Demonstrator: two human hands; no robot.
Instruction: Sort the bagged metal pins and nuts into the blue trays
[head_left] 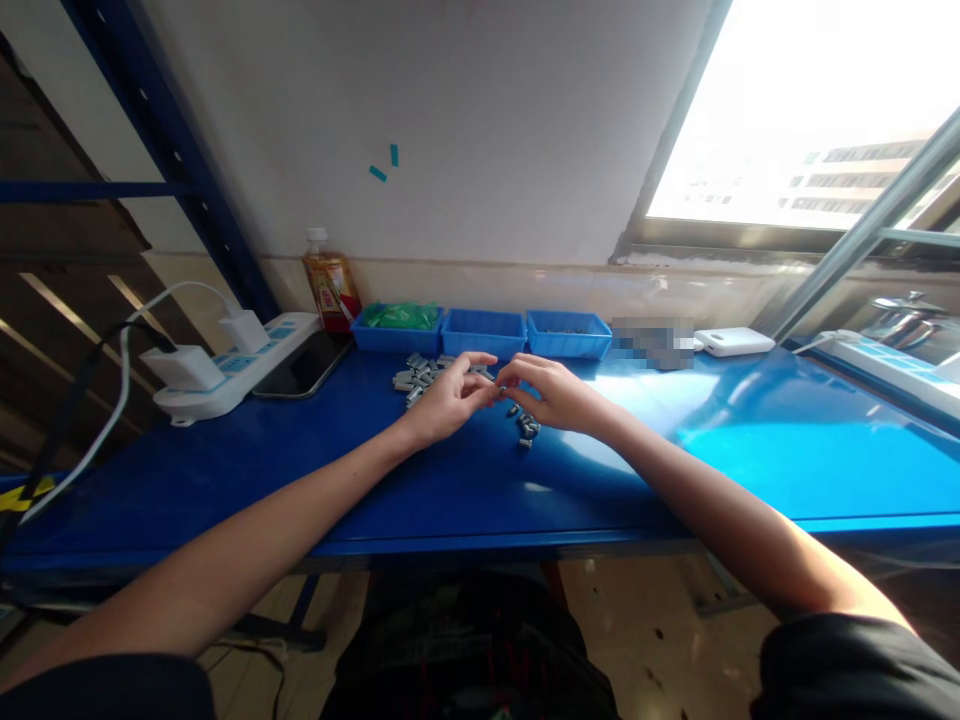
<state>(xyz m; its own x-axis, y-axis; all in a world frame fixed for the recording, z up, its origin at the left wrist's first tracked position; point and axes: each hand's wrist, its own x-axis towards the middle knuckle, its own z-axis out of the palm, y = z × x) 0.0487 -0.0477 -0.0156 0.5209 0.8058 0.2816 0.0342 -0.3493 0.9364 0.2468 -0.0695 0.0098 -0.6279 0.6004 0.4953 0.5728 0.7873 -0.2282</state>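
A small metal part (502,389) is pinched at the point where the fingertips of both hands are brought together, just above the blue table (480,490). By the left hand (448,402), the part is met with thumb and fingers nearly drawn together, the uppermost finger being stretched out a little apart. By the right hand (553,394), it is gripped with thumb and forefinger closed to a narrow gap. The exact shape of the part cannot be told, as it is mostly covered by the fingers.

Just beyond and to the left of the left hand, a pile of silver metal pieces (420,372) is spread on the table, partly hidden by that hand. Just below the right hand, on the near side, a small cluster of bolts (528,428) is laid loosely.

Beyond the hands, three blue bins are lined up along the wall (480,120). Green plastic packaging (401,316) is held in the left bin (397,340); the middle bin (484,335) is set straight ahead of the hands; small pieces are held in the right bin (568,342). Well to the left of the left hand, a phone (304,365) is laid beside a white power strip (196,400), with a bottle (330,285) stood behind.
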